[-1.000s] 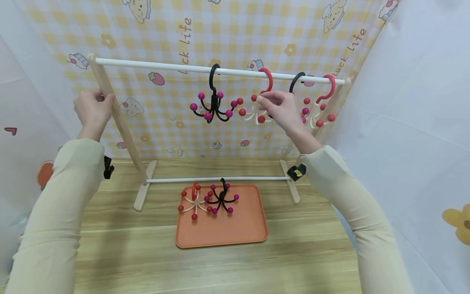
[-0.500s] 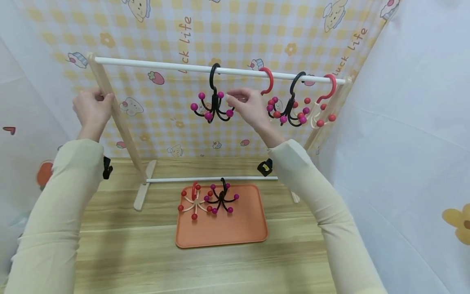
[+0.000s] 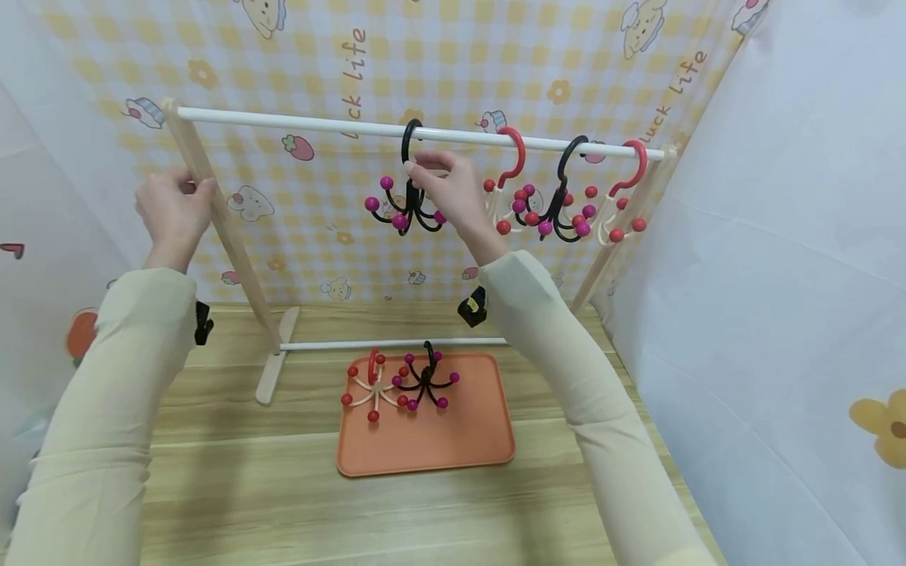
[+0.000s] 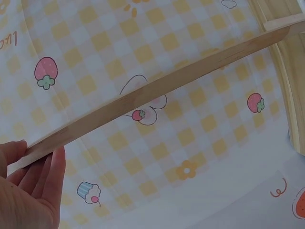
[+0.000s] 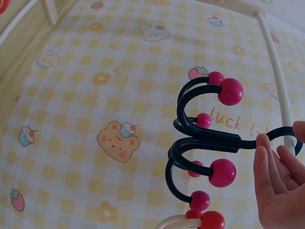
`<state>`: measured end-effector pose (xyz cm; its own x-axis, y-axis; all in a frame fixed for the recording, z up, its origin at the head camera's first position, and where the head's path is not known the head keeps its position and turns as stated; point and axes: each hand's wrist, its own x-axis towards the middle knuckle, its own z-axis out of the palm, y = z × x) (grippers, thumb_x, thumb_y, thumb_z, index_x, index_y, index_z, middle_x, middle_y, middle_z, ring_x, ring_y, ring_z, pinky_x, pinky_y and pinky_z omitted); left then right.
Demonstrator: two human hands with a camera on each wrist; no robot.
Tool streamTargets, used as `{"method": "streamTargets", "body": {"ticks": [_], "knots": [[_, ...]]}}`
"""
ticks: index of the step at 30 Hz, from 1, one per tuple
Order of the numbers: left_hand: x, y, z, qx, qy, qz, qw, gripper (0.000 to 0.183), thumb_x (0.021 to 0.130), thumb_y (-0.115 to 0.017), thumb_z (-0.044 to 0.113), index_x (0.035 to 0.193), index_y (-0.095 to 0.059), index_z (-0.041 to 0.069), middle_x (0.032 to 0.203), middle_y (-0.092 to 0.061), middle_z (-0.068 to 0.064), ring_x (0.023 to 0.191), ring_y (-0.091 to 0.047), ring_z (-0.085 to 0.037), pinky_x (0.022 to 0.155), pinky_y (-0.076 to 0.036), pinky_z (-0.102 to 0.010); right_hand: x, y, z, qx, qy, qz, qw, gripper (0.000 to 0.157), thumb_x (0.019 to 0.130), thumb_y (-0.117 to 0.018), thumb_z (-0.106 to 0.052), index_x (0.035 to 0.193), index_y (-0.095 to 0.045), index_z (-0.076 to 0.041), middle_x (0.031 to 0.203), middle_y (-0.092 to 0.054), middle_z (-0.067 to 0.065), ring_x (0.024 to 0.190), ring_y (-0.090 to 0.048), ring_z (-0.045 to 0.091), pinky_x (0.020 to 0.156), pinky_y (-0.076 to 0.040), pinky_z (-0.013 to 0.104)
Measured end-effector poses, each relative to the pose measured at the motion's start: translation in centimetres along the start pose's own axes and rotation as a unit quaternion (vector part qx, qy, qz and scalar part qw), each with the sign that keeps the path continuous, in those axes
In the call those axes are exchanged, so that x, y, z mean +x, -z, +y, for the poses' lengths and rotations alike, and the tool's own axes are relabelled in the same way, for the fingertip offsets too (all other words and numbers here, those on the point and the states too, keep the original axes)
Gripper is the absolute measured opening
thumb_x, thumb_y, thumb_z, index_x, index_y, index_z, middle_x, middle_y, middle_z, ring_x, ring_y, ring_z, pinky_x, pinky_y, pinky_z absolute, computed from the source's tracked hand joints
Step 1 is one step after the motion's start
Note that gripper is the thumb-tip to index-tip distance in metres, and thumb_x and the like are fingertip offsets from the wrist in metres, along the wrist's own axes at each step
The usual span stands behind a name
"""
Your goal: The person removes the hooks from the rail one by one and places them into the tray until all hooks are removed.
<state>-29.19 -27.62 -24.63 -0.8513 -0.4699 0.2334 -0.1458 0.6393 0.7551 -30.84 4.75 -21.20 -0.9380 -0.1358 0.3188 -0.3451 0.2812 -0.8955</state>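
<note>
My left hand grips the left wooden post of a small rack; in the left wrist view, thumb and fingers lie on either side of the post. My right hand is at the hook of a black multi-arm hanger with magenta ball tips, hanging from the white rail. In the right wrist view, its fingers overlap the hook's neck, thumb and fingers apart with the hook showing between them. Right of it hang a red-hooked cream hanger, another black hanger and another red-hooked one.
An orange tray lies on the wooden tabletop, holding a red-hooked cream hanger and a black hanger. Behind the rack's lower white rail hangs a yellow checked cloth.
My right hand has moved left along the rail, from the red-hooked cream hanger to the leftmost black hanger's hook. The left hand stays on the post.
</note>
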Motion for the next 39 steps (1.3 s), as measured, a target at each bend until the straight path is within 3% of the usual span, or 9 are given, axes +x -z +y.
{"method": "streamTargets", "body": {"ticks": [6,16,31,39], "knots": [[0.1,-0.1,0.0,-0.007,0.007,-0.004,0.9999,0.043,0.089,-0.046,0.032,0.122,-0.052,0.007,0.119,-0.052,-0.016,0.104,-0.05,-0.023,0.065,-0.044,-0.016,0.5,-0.4,-0.6,0.003,-0.009,-0.005,1.0,0.031,0.082,-0.063,-0.022,0.112,-0.06,-0.013,0.102,-0.059,-0.002,0.082,-0.059,0.009,0.072,-0.046,0.021],[0.1,-0.1,-0.3,-0.004,-0.007,0.008,0.9999,0.041,0.089,-0.046,0.03,0.119,-0.054,0.003,0.115,-0.055,-0.016,0.113,-0.042,-0.027,0.059,-0.04,-0.015,1.1,-0.9,-1.2,0.036,-0.025,-0.009,0.999,0.031,0.083,-0.063,-0.019,0.112,-0.06,-0.009,0.096,-0.062,0.001,0.081,-0.06,0.013,0.074,-0.046,0.027],[0.2,-0.2,-0.1,0.007,-0.019,0.023,0.9995,0.04,0.089,-0.045,0.029,0.116,-0.057,0.002,0.112,-0.057,-0.016,0.11,-0.044,-0.027,0.059,-0.037,-0.017,1.4,-0.4,-1.0,0.042,-0.018,-0.001,0.999,0.021,0.083,-0.062,-0.016,0.101,-0.062,-0.005,0.09,-0.062,0.007,0.078,-0.059,0.016,0.072,-0.047,0.026],[0.1,-0.3,0.0,0.011,-0.017,0.022,0.9996,0.041,0.089,-0.044,0.03,0.117,-0.056,0.003,0.114,-0.055,-0.018,0.109,-0.046,-0.028,0.057,-0.037,-0.016,1.3,0.1,-1.1,0.061,-0.03,-0.003,0.998,0.023,0.083,-0.062,-0.016,0.102,-0.062,-0.003,0.093,-0.062,0.01,0.08,-0.059,0.017,0.073,-0.047,0.024]]}}
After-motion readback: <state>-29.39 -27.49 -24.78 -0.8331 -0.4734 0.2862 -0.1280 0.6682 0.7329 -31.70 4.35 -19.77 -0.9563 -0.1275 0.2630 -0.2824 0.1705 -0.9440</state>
